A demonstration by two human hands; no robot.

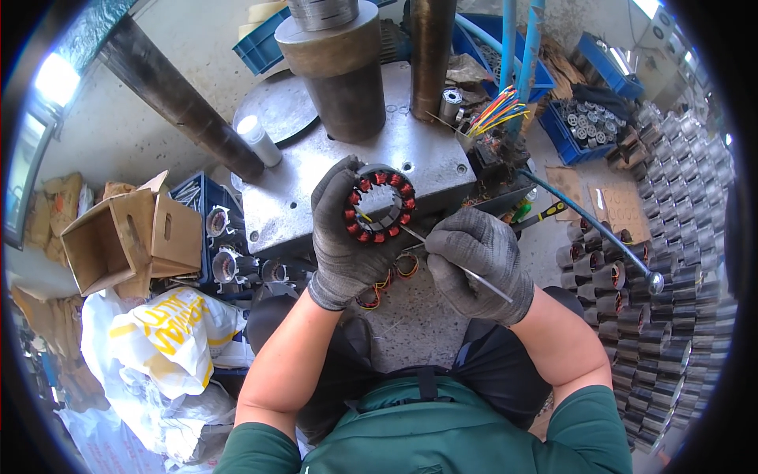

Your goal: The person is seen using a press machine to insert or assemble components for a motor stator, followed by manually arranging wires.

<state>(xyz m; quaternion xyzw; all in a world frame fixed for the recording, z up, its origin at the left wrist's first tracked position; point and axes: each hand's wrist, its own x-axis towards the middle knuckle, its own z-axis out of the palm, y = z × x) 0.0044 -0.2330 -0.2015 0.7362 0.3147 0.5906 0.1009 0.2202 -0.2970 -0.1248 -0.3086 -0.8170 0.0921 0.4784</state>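
In a grey work glove, my left hand (pixel 341 237) grips a ring-shaped motor stator (pixel 409 204) by its left side, its open bore turned up toward me. Red copper windings run around the ring, and a short yellow wire shows inside it. My right hand (pixel 480 265), gloved the same way, is closed around a thin metal rod (pixel 489 286). The rod's far tip meets the lower right rim of the stator; whether it touches the windings I cannot tell. Both hands are just in front of the steel press table (pixel 296 209).
A thick press ram (pixel 339 87) stands over the table between steel columns. A lever with a ball end (pixel 654 283) juts out at right. Many metal cylinders (pixel 679 205) are stacked on the right. Cardboard boxes (pixel 130 237) and white plastic bags (pixel 162 340) lie left.
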